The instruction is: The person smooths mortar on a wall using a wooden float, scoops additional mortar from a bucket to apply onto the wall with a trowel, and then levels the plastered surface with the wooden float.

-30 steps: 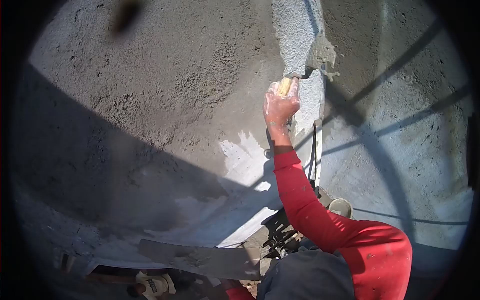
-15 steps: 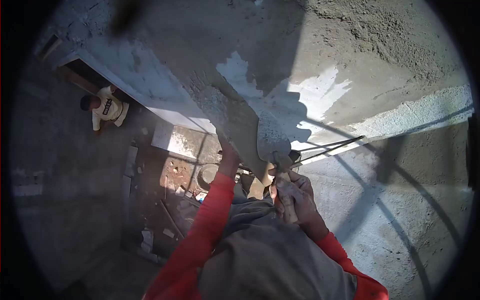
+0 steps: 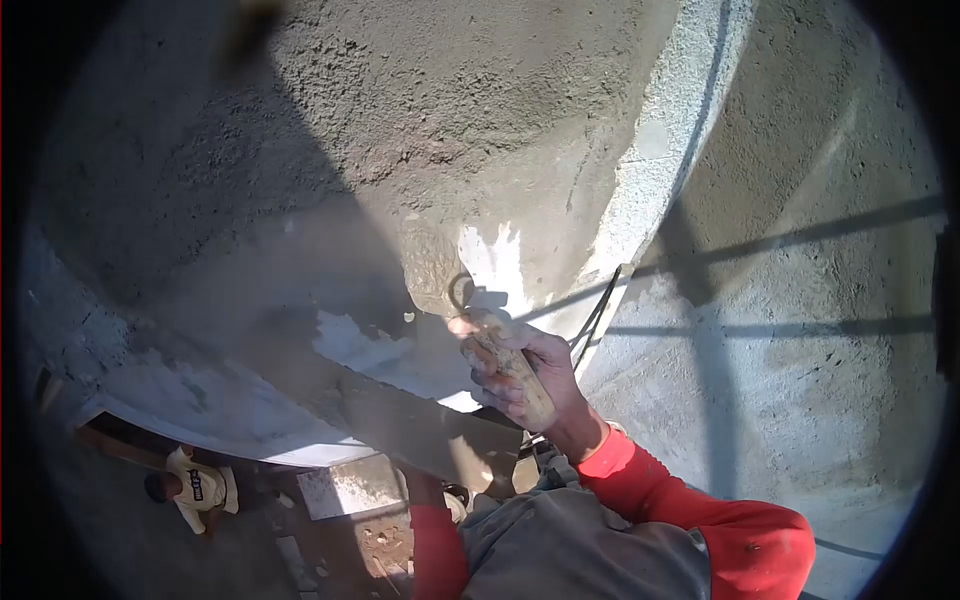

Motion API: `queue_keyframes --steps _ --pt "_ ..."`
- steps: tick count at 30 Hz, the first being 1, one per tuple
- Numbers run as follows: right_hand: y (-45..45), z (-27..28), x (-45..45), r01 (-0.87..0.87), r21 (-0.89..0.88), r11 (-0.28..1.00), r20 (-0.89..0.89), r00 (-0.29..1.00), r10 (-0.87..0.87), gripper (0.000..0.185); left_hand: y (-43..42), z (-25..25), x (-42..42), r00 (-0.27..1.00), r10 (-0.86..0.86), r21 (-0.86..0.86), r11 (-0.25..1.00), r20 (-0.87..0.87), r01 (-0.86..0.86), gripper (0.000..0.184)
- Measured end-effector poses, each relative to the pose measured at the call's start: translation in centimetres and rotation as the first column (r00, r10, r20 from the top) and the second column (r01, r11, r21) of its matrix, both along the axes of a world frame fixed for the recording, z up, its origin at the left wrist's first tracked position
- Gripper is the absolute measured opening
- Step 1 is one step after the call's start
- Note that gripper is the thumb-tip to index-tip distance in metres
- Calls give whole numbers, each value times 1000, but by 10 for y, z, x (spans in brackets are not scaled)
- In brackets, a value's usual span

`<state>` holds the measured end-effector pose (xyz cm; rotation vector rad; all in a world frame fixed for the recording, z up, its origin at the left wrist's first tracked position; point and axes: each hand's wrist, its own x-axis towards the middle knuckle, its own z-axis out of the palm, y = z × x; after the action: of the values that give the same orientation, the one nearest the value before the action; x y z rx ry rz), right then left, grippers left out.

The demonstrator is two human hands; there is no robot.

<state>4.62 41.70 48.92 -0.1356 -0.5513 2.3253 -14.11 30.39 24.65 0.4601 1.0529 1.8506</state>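
Observation:
My right hand (image 3: 520,365), smeared with mortar, is wrapped round the pale wooden handle of a trowel (image 3: 522,380). The trowel's blade, loaded with wet mortar, lies close to the plastered wall (image 3: 500,130), beside a bare white patch (image 3: 495,262). Below and to the left, a long board (image 3: 430,432) bearing grey mortar runs slantwise. My left forearm in a red sleeve (image 3: 438,550) reaches up beneath this board, which hides the fingers of my left hand.
A co-worker in a pale shirt (image 3: 203,490) is far below at the lower left. A light straight strip (image 3: 607,320) leans at the wall corner on the right. Rubble (image 3: 385,540) lies on the ground below. Shadows of poles cross the right wall.
Since the trowel was over the board, my right hand has risen with it to the wall. The view has turned back toward the wall. My left hand has gone out of sight beneath the board.

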Motion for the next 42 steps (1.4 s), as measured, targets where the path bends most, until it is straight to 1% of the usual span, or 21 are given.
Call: queue_keyframes --steps 4,6,8,9,11,13,16,17,18,19,21,24,25,27,28,31,32,33,36,39,42 --pt "33 71 62 456 269 849 -82 889 -451 41 -8 3 -15 996 -22 -138 990 -91 9 52" --pt "55 106 84 733 492 468 -105 584 -805 44 -9 6 -23 991 -31 -184 983 -127 7 51" --pt "83 134 103 774 628 -89 -183 36 -982 43 -7 8 -31 987 -45 -220 975 -153 10 51" --pt "103 141 115 728 612 -308 -236 -204 -950 43 -6 8 -33 985 -48 -233 972 -163 9 50" --pt "139 153 137 369 618 -694 -317 -690 -650 31 -7 8 -39 982 -58 -261 965 -182 8 50" --pt "179 151 156 125 562 -818 -372 -845 -384 30 -5 9 -46 978 -62 -277 961 -199 4 50" --pt "278 105 155 -274 657 -702 -372 -928 14 35 -8 9 -53 976 -62 -298 954 -210 -4 49" --pt "286 94 115 26 869 -494 -262 -822 -505 44 -11 9 -52 975 -61 -309 951 -213 -8 49" --pt "267 85 83 -161 979 -122 -191 -544 -817 49 -11 10 -51 975 -63 -313 950 -212 -7 49" --pt "227 60 39 -249 904 -347 -403 -234 -885 50 -9 10 -52 976 -56 -315 949 -209 -13 48" --pt "143 -22 -15 -284 872 -399 -343 228 -911 51 -8 11 -54 976 -53 -321 947 -209 -17 48" --pt "42 -51 -49 -307 795 -523 -353 467 -811 43 0 10 -55 978 -57 -327 945 -203 -13 48" --pt "32 -69 -52 -385 877 -289 -50 525 -850 36 2 9 -56 978 -53 -331 943 -200 -16 48" --pt "11 -104 -57 -551 799 241 517 425 -743 24 3 9 -58 981 -45 -326 945 -189 -20 48" --pt "15 -131 -57 -518 819 247 528 510 -679 27 4 7 -59 983 -41 -327 945 -181 -21 48" --pt "-19 -88 -33 -311 711 630 641 654 -401 29 7 2 -63 987 -28 -286 958 -160 -19 48" --pt "-20 -97 -26 -343 493 800 730 663 -165 31 6 -1 -64 989 -14 -257 966 -145 -24 48" --pt "-32 -87 -18 -246 373 895 654 753 -66 32 0 -5 -64 993 17 -220 975 -120 -43 48" --pt "-48 -58 6 -161 86 983 618 782 74 35 -4 -22 -58 992 128 -95 987 -20 -129 48" --pt "-62 -65 20 -129 10 992 478 872 108 45 14 -32 -56 960 273 32 961 69 -276 48" --pt "-79 -55 19 -131 -91 987 524 836 159 52 29 -30 -52 904 426 80 901 32 -427 48"
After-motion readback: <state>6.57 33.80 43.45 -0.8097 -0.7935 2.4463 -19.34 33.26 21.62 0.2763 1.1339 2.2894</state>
